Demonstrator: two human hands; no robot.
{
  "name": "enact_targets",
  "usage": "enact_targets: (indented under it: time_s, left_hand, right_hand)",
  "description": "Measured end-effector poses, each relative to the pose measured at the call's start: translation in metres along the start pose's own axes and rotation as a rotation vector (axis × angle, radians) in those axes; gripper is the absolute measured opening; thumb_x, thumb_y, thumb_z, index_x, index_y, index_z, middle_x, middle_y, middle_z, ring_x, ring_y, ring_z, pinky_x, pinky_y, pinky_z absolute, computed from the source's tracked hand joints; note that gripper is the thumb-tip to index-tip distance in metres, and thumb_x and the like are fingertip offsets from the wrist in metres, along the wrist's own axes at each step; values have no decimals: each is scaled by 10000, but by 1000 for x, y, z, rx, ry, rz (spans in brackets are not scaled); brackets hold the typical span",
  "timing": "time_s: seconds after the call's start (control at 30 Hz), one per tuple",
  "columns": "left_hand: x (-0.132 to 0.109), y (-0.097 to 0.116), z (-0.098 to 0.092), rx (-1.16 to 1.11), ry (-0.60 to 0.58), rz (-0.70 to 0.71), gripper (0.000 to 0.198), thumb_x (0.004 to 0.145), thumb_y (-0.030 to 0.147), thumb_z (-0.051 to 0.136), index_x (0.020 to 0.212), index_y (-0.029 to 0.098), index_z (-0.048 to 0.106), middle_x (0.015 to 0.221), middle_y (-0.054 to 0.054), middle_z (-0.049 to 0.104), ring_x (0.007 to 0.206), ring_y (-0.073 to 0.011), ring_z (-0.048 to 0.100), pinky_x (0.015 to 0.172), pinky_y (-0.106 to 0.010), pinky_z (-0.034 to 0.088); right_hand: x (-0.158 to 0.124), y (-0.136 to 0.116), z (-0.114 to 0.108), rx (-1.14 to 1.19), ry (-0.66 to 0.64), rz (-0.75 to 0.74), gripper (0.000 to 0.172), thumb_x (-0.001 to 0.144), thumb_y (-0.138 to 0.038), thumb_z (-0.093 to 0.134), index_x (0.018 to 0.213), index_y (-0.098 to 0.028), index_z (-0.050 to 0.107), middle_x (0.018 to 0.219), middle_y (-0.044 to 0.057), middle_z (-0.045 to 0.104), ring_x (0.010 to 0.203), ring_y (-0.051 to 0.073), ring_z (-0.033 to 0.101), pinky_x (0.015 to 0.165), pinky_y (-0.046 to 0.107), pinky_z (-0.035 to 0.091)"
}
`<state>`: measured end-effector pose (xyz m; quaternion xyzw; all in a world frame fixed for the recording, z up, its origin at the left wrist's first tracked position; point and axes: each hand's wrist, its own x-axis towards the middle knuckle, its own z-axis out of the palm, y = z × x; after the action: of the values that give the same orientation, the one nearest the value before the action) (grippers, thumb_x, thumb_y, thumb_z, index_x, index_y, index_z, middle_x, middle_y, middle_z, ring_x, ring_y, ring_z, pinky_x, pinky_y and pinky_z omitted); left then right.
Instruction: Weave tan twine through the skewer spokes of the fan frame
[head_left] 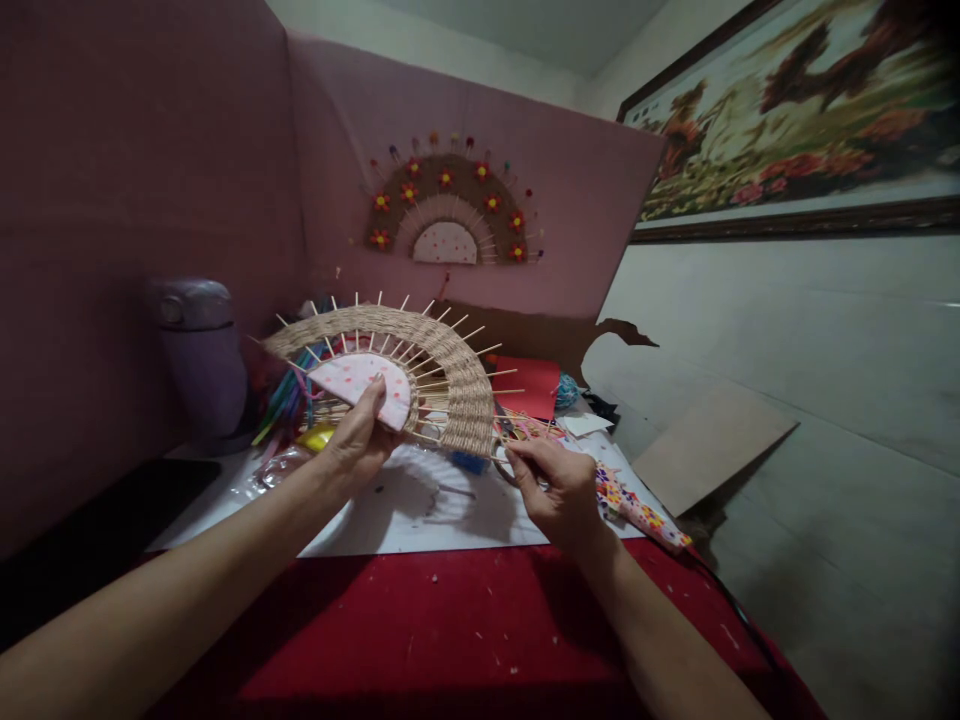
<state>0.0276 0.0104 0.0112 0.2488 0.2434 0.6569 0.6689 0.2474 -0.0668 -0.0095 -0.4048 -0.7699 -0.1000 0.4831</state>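
A half-round fan (469, 390) of thin wooden sticks, with a woven band of tan twine, is held up tilted above the table. My left hand (364, 440) grips its half-round centre piece (349, 378), white with pink dots, thumb on the front and fingers behind. At the lower right end of the band, my right hand (555, 485) is closed in a pinch on the fan's edge. Whether a stick tip or a twine end lies between those fingertips, I cannot tell. Stick ends stand out past the band's outer edge.
A similar fan with red flowers (446, 178) hangs pinned on the pink board (570, 200). A purple bottle (202, 360) stands left. White paper (442, 520) covers part of the red cloth (420, 630). Red paper (529, 385), blue yarn (568, 390) and flowered material (637, 510) lie right.
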Motion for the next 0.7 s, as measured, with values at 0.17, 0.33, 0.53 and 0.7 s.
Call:
enact_targets:
  time_s: [0.17,0.33,0.53,0.7]
  left_hand:
    - [10,5,12,-72,9,-13,137,783,179,569,914,148,588,722,-49,675,592,-144,625,601,-300,553]
    - [17,4,17,-142,38,-44,136,782,178,571,914,148,582,722,-50,677,629,-169,644,596,-314,557]
    - [23,2,26,-152,57,-79,89,806,202,544,873,155,577,660,-20,660,537,-141,623,522,-290,548]
    - [23,-5,24,-149,-13,-94,139,795,230,563,895,136,587,690,-49,668,572,-159,636,532,-292,550]
  right_hand:
    - [2,2,1,102,121,137,93,787,-190,550,830,-184,633,726,27,628,628,125,548,601,242,415]
    - [5,6,1,439,201,400,140,824,-265,504,824,-182,616,603,-18,518,517,88,444,475,207,354]
    - [7,7,5,544,174,481,129,783,-276,563,760,-168,629,592,-22,530,497,74,424,447,192,333]
    - [-1,1,15,337,49,329,112,786,-221,554,815,-177,653,705,15,637,579,105,534,528,212,408]
